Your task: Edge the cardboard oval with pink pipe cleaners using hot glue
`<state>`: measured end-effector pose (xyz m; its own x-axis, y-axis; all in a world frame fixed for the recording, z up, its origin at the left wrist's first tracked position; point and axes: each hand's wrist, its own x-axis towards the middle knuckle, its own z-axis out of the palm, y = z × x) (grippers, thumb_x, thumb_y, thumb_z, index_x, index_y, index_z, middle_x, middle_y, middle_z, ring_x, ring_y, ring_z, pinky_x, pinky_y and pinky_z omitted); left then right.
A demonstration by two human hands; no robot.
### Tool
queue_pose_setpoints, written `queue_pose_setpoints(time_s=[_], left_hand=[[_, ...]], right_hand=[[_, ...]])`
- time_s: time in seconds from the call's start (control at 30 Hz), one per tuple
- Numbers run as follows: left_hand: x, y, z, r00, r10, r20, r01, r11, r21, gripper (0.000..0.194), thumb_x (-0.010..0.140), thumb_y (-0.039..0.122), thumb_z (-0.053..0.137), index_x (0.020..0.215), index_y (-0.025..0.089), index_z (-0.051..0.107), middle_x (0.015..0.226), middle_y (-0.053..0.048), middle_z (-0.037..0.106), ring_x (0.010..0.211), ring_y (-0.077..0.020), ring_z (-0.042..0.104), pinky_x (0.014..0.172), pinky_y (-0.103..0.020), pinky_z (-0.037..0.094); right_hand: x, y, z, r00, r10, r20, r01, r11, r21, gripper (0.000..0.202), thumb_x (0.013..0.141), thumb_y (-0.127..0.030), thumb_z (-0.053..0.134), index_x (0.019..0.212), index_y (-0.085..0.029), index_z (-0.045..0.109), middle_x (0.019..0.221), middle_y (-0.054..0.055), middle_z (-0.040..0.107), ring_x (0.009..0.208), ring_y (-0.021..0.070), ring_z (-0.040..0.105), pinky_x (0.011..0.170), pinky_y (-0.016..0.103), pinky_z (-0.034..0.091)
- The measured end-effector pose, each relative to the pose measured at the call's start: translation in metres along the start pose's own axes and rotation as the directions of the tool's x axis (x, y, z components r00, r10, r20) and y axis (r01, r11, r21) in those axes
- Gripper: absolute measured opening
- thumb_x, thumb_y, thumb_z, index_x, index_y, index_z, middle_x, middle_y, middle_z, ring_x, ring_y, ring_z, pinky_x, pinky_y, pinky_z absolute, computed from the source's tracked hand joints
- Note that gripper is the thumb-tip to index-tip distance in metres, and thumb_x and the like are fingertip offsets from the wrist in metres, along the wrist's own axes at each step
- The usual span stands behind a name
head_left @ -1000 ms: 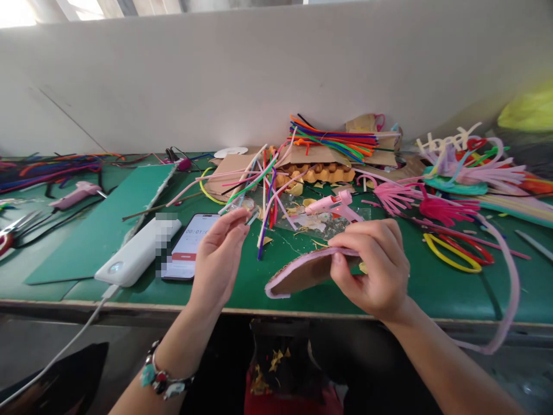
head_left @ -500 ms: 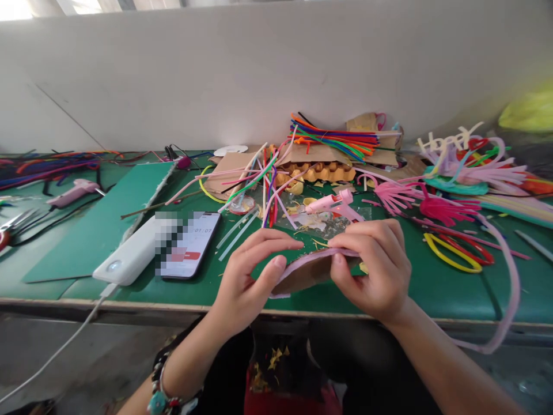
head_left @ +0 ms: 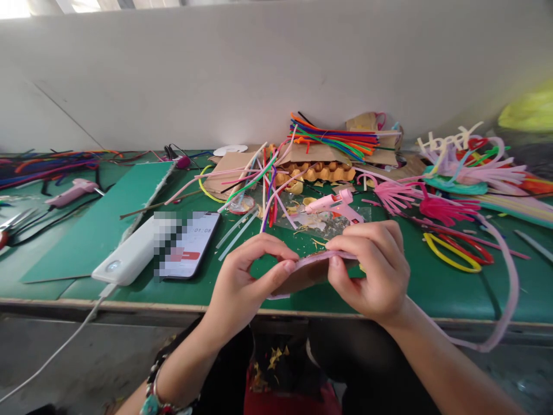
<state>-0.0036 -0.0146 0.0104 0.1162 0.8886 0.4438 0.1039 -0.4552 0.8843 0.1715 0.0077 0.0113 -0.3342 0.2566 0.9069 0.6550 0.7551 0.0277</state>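
Between my two hands, over the table's front edge, is a piece of brown cardboard (head_left: pixel 305 278) with a pale pink pipe cleaner (head_left: pixel 311 259) lying along its upper edge. My left hand (head_left: pixel 248 276) has thumb and forefinger closed on that edge at the left. On the right, my right hand (head_left: pixel 372 268) pinches the pipe cleaner against the cardboard between thumb and fingers. A long, pale pink strand (head_left: pixel 513 288) loops over the table edge toward my right forearm. Behind my hands lies a pink hot glue gun (head_left: pixel 337 204).
Left of my hands lie a phone (head_left: pixel 190 248) with a timer and a white power bank (head_left: pixel 129 253) with a cable. Scissors (head_left: pixel 15 226) and another glue gun (head_left: pixel 73 193) are farther left. Pipe cleaners (head_left: pixel 337 137) rest at the back; yellow and red loops (head_left: pixel 453 252) lie right.
My left thumb and forefinger have moved right along the cardboard's edge and closed on it. My right hand keeps its pinch, nearly in the same place.
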Motion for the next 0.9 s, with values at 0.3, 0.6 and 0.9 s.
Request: queue_pose_setpoints(time_s=[0.3, 0.6, 0.9], left_hand=[[-0.0007, 0.0002, 0.0033, 0.981, -0.183, -0.062, 0.171, 0.971, -0.165, 0.011, 0.074, 0.02, 0.06, 0.064, 0.016, 0.06, 0.065, 0.002, 0.056, 0.06, -0.0081, 0.05, 0.055, -0.017, 0.04], [-0.0002, -0.0008, -0.004, 0.991, -0.134, 0.005, 0.134, 0.984, -0.122, 0.015, 0.081, 0.025, 0.053, 0.077, 0.018, 0.065, 0.07, 0.0, 0.061, 0.064, -0.0107, 0.055, 0.06, -0.02, 0.042], [-0.0021, 0.003, -0.0008, 0.994, -0.107, 0.038, 0.109, 0.993, -0.043, 0.008, 0.074, 0.018, 0.06, 0.066, 0.016, 0.061, 0.064, 0.001, 0.06, 0.059, -0.0092, 0.052, 0.059, -0.019, 0.041]], right_hand=[[0.0, -0.0035, -0.0006, 1.0, -0.009, 0.016, 0.008, 1.0, 0.005, 0.009, 0.074, -0.01, 0.05, 0.079, -0.017, 0.052, 0.072, 0.002, 0.054, 0.068, 0.0126, 0.048, 0.064, 0.03, 0.039], [0.0006, -0.003, -0.0027, 1.0, -0.024, 0.007, 0.024, 1.0, 0.013, 0.009, 0.073, -0.009, 0.05, 0.078, -0.016, 0.052, 0.071, 0.002, 0.054, 0.068, 0.0119, 0.047, 0.063, 0.029, 0.039], [0.0004, -0.004, -0.0015, 1.0, -0.022, 0.015, 0.022, 1.0, 0.002, 0.009, 0.072, -0.01, 0.05, 0.078, -0.017, 0.052, 0.072, 0.002, 0.054, 0.068, 0.0124, 0.047, 0.063, 0.03, 0.039]])
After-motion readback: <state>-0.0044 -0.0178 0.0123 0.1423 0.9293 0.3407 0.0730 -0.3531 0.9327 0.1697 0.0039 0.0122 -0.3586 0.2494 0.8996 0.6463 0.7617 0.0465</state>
